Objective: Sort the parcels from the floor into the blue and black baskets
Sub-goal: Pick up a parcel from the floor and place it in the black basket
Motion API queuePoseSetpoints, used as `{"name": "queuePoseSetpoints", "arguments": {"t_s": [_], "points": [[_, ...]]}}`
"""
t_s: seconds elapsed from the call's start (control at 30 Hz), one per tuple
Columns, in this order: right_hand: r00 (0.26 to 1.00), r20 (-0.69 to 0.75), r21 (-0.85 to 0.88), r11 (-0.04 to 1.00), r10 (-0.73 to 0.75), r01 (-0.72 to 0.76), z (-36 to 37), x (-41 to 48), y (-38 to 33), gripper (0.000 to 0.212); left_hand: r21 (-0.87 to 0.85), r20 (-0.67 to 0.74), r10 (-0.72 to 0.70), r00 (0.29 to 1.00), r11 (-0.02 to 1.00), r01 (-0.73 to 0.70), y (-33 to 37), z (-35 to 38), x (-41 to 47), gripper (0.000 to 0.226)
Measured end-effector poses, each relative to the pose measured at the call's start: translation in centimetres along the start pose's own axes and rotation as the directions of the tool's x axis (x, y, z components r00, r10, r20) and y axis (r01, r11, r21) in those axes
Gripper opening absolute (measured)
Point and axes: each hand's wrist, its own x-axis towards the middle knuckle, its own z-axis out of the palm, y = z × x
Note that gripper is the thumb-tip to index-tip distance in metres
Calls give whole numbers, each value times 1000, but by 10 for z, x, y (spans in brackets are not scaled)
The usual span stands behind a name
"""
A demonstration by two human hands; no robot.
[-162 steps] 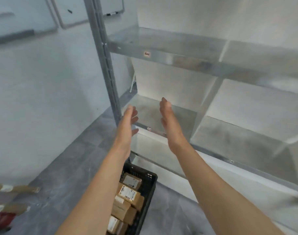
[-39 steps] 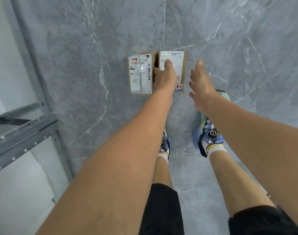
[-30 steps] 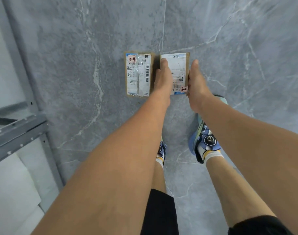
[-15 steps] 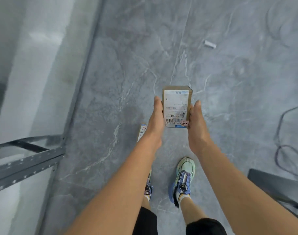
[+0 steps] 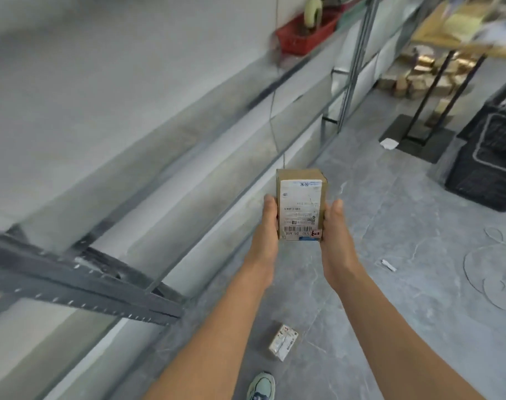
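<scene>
A small brown cardboard parcel (image 5: 301, 206) with a white shipping label faces up in mid-air in front of me. My left hand (image 5: 268, 226) grips its left side and my right hand (image 5: 336, 229) grips its right side. A second labelled parcel (image 5: 283, 342) lies on the grey floor below, between my forearms. A black basket (image 5: 488, 157) stands on the floor at the far right. No blue basket shows in this view.
A metal shelving rack (image 5: 107, 281) runs along the left, carrying a red basket (image 5: 306, 33) on a far shelf. A pile of brown parcels (image 5: 424, 73) lies beyond a black stand (image 5: 419, 137). Thin cable (image 5: 476, 272) loops on the floor at right. My shoe (image 5: 261, 386) is at the bottom.
Both hands took the right-hand parcel off the floor and raised it. The view swung up from the floor toward the rack and black basket; the other parcel stays on the floor.
</scene>
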Motion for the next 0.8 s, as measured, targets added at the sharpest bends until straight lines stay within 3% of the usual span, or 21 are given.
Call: {"name": "queuePoseSetpoints", "arguments": {"t_s": [0.2, 0.43, 0.7, 0.8], "points": [[957, 285, -70, 995, -50, 73, 81, -68, -74, 70, -27, -212, 153, 965, 986, -162, 74, -48, -115, 61], [826, 563, -119, 985, -34, 122, 199, -166, -92, 65, -33, -503, 268, 822, 944, -328, 94, -124, -262, 53], [558, 825, -209, 967, 93, 147, 349, -337, -30, 63, -31, -772, 246, 586, 907, -420, 41, -234, -464, 59], [422, 895, -239, 954, 145, 179, 399, -416, 8, 68, -49, -859, 175, 481, 907, -419, 6, -278, -546, 56]]}}
